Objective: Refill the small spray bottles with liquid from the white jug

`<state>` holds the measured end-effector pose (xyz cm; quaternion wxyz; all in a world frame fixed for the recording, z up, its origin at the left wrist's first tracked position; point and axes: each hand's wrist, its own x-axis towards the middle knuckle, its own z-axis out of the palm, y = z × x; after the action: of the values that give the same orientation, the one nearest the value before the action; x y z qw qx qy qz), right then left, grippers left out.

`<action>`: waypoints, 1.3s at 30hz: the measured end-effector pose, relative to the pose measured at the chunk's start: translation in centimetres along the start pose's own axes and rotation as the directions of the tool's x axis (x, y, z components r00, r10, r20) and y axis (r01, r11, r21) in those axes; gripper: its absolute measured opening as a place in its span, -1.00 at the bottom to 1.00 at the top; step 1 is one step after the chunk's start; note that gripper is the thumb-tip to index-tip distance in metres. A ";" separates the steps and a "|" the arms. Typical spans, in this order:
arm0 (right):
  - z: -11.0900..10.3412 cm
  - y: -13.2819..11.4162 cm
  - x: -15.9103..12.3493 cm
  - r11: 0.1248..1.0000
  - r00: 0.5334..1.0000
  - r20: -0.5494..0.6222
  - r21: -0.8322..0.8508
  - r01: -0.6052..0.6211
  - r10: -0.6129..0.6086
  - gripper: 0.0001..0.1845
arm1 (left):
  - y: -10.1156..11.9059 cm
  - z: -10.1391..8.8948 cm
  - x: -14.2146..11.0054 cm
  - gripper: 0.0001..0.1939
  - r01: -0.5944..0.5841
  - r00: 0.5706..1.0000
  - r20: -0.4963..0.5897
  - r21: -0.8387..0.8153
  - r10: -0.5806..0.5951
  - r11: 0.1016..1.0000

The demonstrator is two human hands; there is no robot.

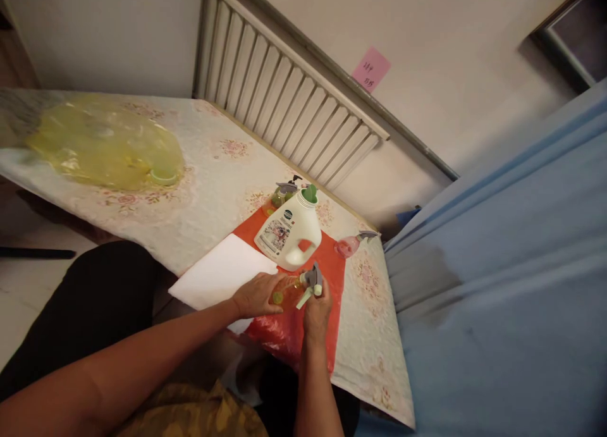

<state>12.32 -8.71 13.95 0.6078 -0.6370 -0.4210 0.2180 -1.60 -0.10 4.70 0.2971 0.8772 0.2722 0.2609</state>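
Observation:
Between my two hands is a clear spray bottle [288,293] with a grey and pale green trigger head, tilted over a red plastic sheet [334,298]. My left hand [256,295] is wrapped round the bottle's body. Around the trigger head my right hand [318,307] is closed, its fingers partly hidden behind the head. Just beyond stands a large white detergent jug [294,228] with a green cap and a printed label. A sheet of white paper [222,269] lies to the left, under my left forearm.
Behind the jug stand other pump or spray bottles [279,198], partly hidden. A pink spray bottle [348,245] is at the right. A yellow plastic bag [109,146] lies on the flowered tablecloth [213,190]. A radiator [284,89] and blue curtain [497,266] border the table.

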 end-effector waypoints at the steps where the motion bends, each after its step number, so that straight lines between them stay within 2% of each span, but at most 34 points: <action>1: 0.0 -0.1 0.0 1.000 1.000 -0.004 0.003 0.016 -0.016 -0.62 | -0.1 0.1 0.0 -0.14 -0.003 1.000 -0.001 0.001 0.003 1.000; 5: 0.0 -0.6 -0.1 0.998 0.998 -0.031 -0.019 0.061 -0.062 -0.64 | -0.3 0.3 0.0 -0.14 -0.001 1.000 -0.003 0.008 0.001 1.000; 26: -0.2 -0.3 0.3 0.999 0.999 0.023 -0.035 0.040 -0.039 -0.66 | 0.1 -0.1 0.0 -0.16 -0.001 1.000 0.003 -0.011 0.001 1.000; 39: -0.2 0.1 -0.2 0.998 0.998 -0.029 -0.048 0.050 -0.052 -0.64 | -0.3 0.3 -0.1 -0.14 -0.019 1.000 -0.005 -0.011 0.019 1.000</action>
<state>12.39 -8.95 13.87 0.6040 -0.6436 -0.4331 0.1828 -1.59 -0.06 4.30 0.2986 0.8775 0.2632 0.2673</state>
